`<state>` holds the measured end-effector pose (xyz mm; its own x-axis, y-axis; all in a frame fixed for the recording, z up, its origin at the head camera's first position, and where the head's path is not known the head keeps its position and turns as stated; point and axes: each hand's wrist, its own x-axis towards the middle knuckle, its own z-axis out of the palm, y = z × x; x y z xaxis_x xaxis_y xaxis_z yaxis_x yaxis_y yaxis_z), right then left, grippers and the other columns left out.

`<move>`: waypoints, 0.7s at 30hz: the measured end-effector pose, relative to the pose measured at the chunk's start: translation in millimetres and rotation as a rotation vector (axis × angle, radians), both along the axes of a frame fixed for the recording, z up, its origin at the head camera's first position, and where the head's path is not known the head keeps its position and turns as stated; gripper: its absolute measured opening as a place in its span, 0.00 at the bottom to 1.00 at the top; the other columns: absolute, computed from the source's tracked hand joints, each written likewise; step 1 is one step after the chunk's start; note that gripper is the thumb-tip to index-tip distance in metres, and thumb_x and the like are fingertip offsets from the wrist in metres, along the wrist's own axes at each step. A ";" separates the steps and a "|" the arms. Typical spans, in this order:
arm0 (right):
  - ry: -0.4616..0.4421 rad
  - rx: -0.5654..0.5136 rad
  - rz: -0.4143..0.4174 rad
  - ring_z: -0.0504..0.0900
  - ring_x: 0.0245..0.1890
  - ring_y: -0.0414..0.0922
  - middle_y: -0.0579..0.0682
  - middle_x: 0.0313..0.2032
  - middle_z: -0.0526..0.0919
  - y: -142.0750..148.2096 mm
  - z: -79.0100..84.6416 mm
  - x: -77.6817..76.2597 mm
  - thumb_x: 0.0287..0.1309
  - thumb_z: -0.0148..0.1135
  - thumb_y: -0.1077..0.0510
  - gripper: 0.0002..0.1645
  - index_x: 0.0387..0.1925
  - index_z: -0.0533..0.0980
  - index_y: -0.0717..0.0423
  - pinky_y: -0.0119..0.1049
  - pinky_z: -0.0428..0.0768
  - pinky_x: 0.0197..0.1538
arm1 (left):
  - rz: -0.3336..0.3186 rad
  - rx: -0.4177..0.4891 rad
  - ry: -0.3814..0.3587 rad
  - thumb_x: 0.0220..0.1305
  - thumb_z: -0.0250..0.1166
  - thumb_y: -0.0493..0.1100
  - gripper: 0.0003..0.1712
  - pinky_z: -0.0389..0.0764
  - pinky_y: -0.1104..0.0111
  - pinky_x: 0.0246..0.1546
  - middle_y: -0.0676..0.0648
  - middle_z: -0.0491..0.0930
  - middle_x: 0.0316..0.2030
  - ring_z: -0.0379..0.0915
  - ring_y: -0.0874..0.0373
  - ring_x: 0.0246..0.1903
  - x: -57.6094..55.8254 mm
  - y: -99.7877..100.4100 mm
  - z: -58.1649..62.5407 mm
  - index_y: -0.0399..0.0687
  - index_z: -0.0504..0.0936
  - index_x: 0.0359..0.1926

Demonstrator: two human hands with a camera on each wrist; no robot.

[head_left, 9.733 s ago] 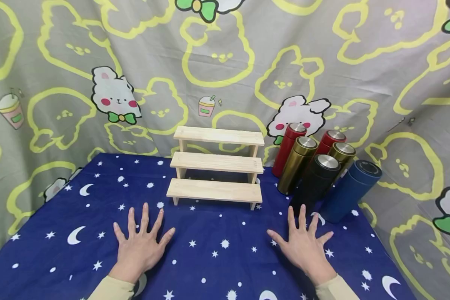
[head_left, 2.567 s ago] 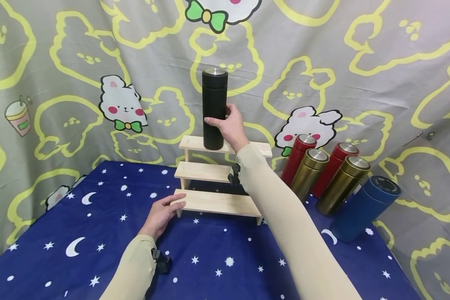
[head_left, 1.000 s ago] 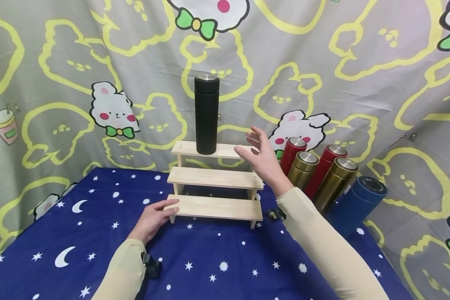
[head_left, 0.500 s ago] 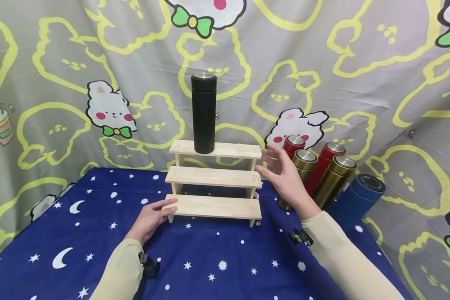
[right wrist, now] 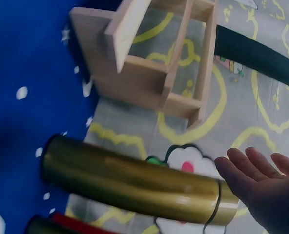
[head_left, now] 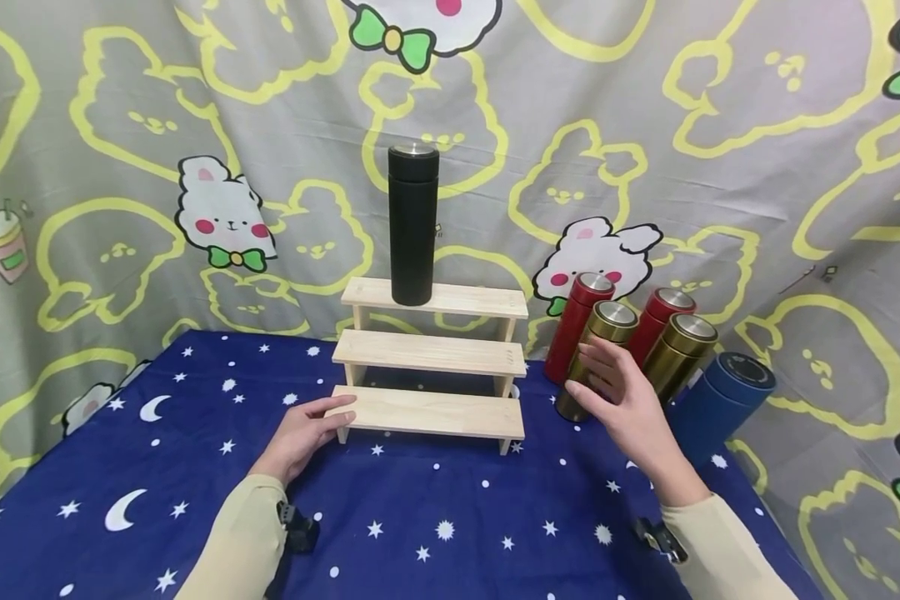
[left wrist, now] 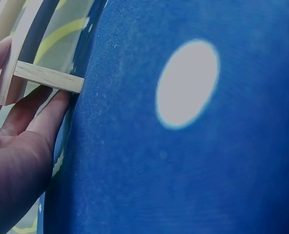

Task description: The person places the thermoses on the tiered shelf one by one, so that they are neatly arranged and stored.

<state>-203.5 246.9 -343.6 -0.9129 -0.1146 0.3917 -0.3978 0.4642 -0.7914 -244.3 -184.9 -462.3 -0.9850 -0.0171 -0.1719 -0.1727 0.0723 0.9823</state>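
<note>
A black thermos flask (head_left: 412,225) stands upright on the top tier of a three-step wooden stand (head_left: 427,412). My left hand (head_left: 300,437) holds the left end of the lowest board, and in the left wrist view its thumb is above the board and its fingers below, beside the stand's leg (left wrist: 49,77). My right hand (head_left: 630,408) is in front of the nearer gold thermos flask (head_left: 611,321), partly hiding it, with its fingers loosely bent and nothing in them. In the right wrist view its fingers are close to that flask's lid (right wrist: 226,202); contact cannot be made out.
Two red flasks (head_left: 570,329) (head_left: 654,317), another gold flask (head_left: 678,346) and a blue flask (head_left: 723,404) stand close together at the right. A patterned curtain (head_left: 300,125) hangs right behind the stand. Blue star-printed cloth (head_left: 420,517) covers the table.
The black flask went from the group at the right to the top tier. My right hand let it go, then moved right and down to the gold flask. My left hand has kept its hold.
</note>
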 end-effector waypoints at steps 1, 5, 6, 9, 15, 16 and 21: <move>0.000 -0.003 -0.008 0.68 0.64 0.55 0.58 0.64 0.69 3.3 -1.9 2.8 0.66 0.64 0.56 0.39 0.71 0.57 0.60 0.34 0.70 0.63 | 0.000 -0.003 0.000 0.59 0.73 0.45 0.31 0.76 0.66 0.54 0.37 0.66 0.66 0.75 0.57 0.51 -0.2 -0.3 0.2 0.39 0.78 0.62; -0.004 -0.029 -0.045 0.68 0.63 0.57 0.59 0.63 0.69 13.4 -9.0 14.0 0.66 0.64 0.58 0.38 0.70 0.57 0.62 0.21 0.70 0.58 | -0.002 -0.007 -0.005 0.59 0.73 0.46 0.32 0.72 0.61 0.59 0.36 0.65 0.67 0.74 0.56 0.53 -0.5 -0.8 0.6 0.39 0.78 0.62; -0.006 -0.028 -0.057 0.69 0.63 0.57 0.60 0.63 0.70 14.9 -11.1 16.9 0.66 0.64 0.58 0.38 0.70 0.57 0.62 0.21 0.70 0.57 | -0.003 -0.006 -0.006 0.59 0.73 0.46 0.32 0.72 0.60 0.60 0.36 0.64 0.67 0.74 0.56 0.54 -0.5 -1.0 0.6 0.39 0.78 0.62; -0.007 -0.018 -0.109 0.70 0.62 0.55 0.59 0.62 0.71 19.3 -18.1 26.0 0.65 0.65 0.57 0.38 0.70 0.58 0.61 0.20 0.70 0.56 | -0.004 -0.003 -0.008 0.59 0.74 0.46 0.32 0.71 0.59 0.60 0.37 0.64 0.68 0.73 0.55 0.54 -0.2 -1.1 -0.1 0.40 0.77 0.62; 0.035 -0.053 -0.266 0.75 0.57 0.40 0.58 0.59 0.73 27.0 -33.5 41.8 0.62 0.67 0.61 0.38 0.68 0.60 0.61 0.20 0.72 0.54 | 0.002 0.001 -0.005 0.59 0.73 0.46 0.32 0.72 0.60 0.60 0.37 0.65 0.67 0.73 0.55 0.54 0.5 -1.7 -0.8 0.40 0.78 0.62; 0.046 -0.076 -0.291 0.75 0.55 0.38 0.57 0.58 0.75 28.5 -37.2 44.1 0.61 0.68 0.64 0.38 0.68 0.61 0.62 0.20 0.73 0.53 | 0.001 0.003 -0.004 0.59 0.73 0.45 0.32 0.72 0.60 0.60 0.37 0.64 0.67 0.73 0.55 0.55 0.3 -1.7 -1.2 0.40 0.77 0.62; 0.117 -0.260 -0.424 0.79 0.49 0.35 0.51 0.51 0.81 34.5 -53.8 54.6 0.52 0.68 0.76 0.36 0.62 0.67 0.65 0.22 0.76 0.50 | -0.001 0.014 0.005 0.59 0.73 0.45 0.32 0.71 0.60 0.60 0.37 0.64 0.68 0.73 0.54 0.56 0.0 -1.0 -1.9 0.39 0.77 0.63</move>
